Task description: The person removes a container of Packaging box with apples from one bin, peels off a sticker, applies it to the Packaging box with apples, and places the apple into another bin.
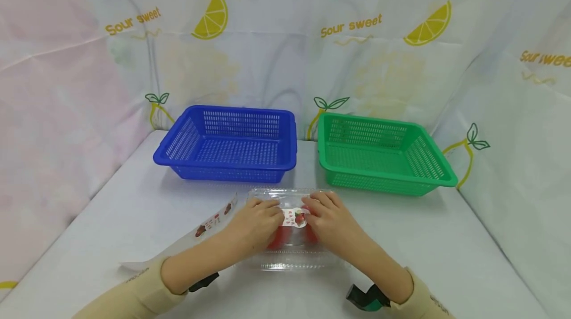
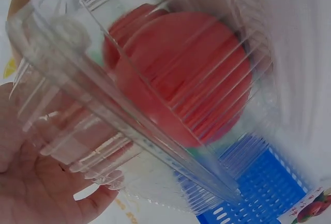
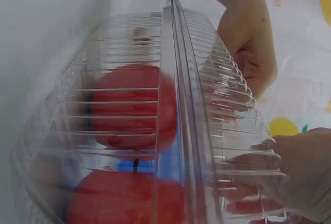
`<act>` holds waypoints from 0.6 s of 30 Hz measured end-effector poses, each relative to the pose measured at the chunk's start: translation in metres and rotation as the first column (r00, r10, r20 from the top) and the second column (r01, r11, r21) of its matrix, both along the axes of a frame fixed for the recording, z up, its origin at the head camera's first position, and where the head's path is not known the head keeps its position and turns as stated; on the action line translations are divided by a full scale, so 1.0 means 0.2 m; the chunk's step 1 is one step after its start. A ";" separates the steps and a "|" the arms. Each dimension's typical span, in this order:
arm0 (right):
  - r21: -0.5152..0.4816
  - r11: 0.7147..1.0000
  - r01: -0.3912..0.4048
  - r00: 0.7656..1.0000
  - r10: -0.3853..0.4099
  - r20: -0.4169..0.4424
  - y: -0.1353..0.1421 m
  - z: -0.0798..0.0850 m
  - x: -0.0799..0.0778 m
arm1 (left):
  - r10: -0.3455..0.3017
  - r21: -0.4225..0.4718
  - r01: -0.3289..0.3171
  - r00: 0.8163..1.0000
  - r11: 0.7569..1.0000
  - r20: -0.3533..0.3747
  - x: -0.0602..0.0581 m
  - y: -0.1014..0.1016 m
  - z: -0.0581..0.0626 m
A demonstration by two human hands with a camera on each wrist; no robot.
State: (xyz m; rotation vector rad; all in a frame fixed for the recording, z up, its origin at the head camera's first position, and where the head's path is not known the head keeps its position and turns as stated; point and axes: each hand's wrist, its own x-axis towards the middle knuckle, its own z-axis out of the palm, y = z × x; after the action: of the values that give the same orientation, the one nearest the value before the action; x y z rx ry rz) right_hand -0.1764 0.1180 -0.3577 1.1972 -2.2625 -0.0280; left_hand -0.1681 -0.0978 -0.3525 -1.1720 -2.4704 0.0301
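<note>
A clear plastic clamshell box [image 1: 290, 257] lies closed on the table in front of me. Through its ribbed walls, red round fruits [image 3: 132, 107] show; their exact kind is unclear. On the lid sits a white label [image 1: 289, 217] printed with a red fruit. My left hand [image 1: 257, 222] rests on the lid, its fingertips at the label's left side. At the right side of the label, the fingers of my right hand [image 1: 332, 220] touch the lid. Both thumbs are mostly hidden in the head view. The left wrist view shows one large red fruit [image 2: 186, 79] up close.
Behind the box stand a blue basket [image 1: 223, 166] on the left and a green basket [image 1: 388, 178] on the right. A strip of printed labels [image 1: 189, 239] lies partly beneath my left forearm. Patterned cloth [image 1: 276, 51] hangs around the table.
</note>
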 end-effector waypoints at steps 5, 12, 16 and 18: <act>-0.012 0.998 -0.056 0.997 0.056 0.047 0.00 0.00 0.03 | 0.000 0.020 0.001 0.999 1.000 -0.040 0.01 0.00 -0.01; 0.071 0.994 -0.087 0.991 0.079 0.109 -0.01 0.01 0.06 | 0.016 0.006 -0.016 0.994 1.000 -0.108 0.02 0.01 -0.01; 0.109 0.992 -0.065 0.988 0.049 0.147 -0.01 0.02 0.07 | 0.023 0.004 -0.023 0.993 1.000 -0.119 0.03 0.01 -0.01; 0.116 0.992 -0.053 0.987 0.034 0.158 -0.01 0.02 0.07 | 0.026 -0.002 -0.026 0.993 1.000 -0.115 0.03 0.02 -0.01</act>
State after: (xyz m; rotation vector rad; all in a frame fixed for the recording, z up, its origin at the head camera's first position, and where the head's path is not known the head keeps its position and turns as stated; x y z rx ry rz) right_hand -0.1617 0.1153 -0.3546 1.3542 -2.3980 -0.0558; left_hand -0.1621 -0.0945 -0.3548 -1.1076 -2.3854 0.1070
